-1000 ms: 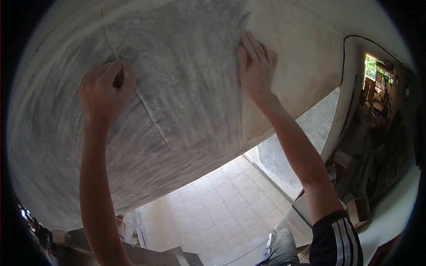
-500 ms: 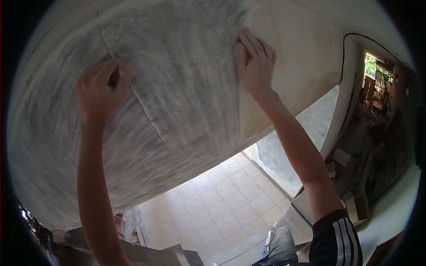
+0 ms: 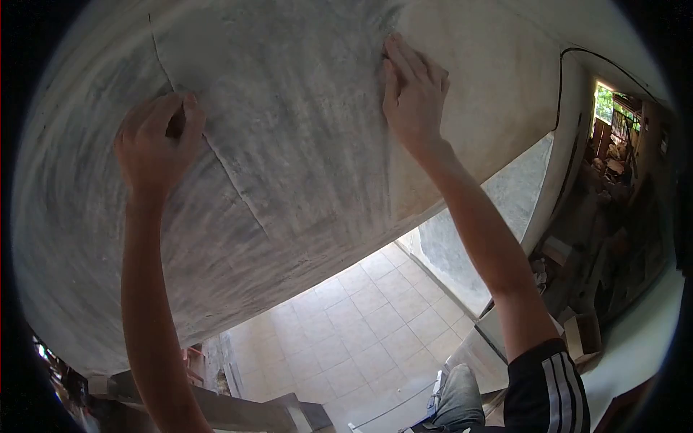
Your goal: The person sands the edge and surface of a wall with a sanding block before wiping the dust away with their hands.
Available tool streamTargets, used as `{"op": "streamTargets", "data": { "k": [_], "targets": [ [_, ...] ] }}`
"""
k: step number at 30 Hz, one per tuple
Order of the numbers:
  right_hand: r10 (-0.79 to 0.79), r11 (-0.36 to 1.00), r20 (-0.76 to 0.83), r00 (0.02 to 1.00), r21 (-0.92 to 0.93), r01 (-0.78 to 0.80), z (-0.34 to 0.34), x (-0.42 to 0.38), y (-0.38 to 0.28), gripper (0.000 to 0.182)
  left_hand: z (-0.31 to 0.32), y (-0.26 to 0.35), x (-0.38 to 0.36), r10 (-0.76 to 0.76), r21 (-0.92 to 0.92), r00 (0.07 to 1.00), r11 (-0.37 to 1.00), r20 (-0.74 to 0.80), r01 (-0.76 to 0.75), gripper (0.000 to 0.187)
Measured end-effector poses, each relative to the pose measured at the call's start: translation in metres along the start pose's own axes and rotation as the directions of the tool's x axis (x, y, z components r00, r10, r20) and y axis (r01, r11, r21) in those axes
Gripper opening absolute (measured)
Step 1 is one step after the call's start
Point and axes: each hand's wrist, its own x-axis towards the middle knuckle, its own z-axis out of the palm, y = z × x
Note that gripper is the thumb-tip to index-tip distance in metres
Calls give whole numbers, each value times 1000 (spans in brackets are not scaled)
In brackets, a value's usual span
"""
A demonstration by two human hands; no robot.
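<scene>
A grey, streaked plaster surface (image 3: pixel 303 144) fills the upper part of the view, with a thin dark crack (image 3: pixel 234 180) running down it. Against the surface, over the crack, is my left hand (image 3: pixel 159 137), its fingers curled and the thumb and index tips close together; whatever they pinch is hidden or too small to name. Farther right, where the grey meets a beige area (image 3: pixel 484 86), my right hand (image 3: pixel 416 94) touches the surface with fingers bent and held together. Nothing that it might hold can be made out.
A tiled floor (image 3: pixel 354 317) lies far below, beyond the plaster's lower edge. My knee (image 3: pixel 460 393) shows at the bottom. A dark cable (image 3: pixel 560 86) runs along the wall at right. An open cardboard box (image 3: pixel 582 336) and clutter stand at the lower right.
Both hands have shifted slightly up and left in the view, still against the surface. The crack also appears a little farther left.
</scene>
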Motion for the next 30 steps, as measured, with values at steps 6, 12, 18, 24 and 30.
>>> {"op": "streamTargets", "data": {
  "k": [6, 12, 18, 24, 30],
  "targets": [
    [49, 994, 178, 983, -108, -30, -32, -114, 10, 37, -7, -5, 2, 23, 25, 1000, 999, -5, -23, 9],
    [-7, 998, 24, 1000, -69, 9, -8, -5, 1, 35, -4, 4, 3, 7, 22, 1000, 1000, 0, -7, 15],
    [110, 993, 132, 985, -51, -104, -17, -51, -4, 37, -4, -2, 3, 45, 7, 999, 999, -31, -44, 18],
    [52, 996, 234, 971, -78, -34, -34, -101, 11, 39, -6, 4, 4, -15, -2, 1000, 1000, -7, 15, 20],
    [21, 998, 43, 999, -65, -18, -5, 7, -6, 39, -3, 3, 2, -14, 21, 999, 1000, 38, 13, 18]
  ]
}}
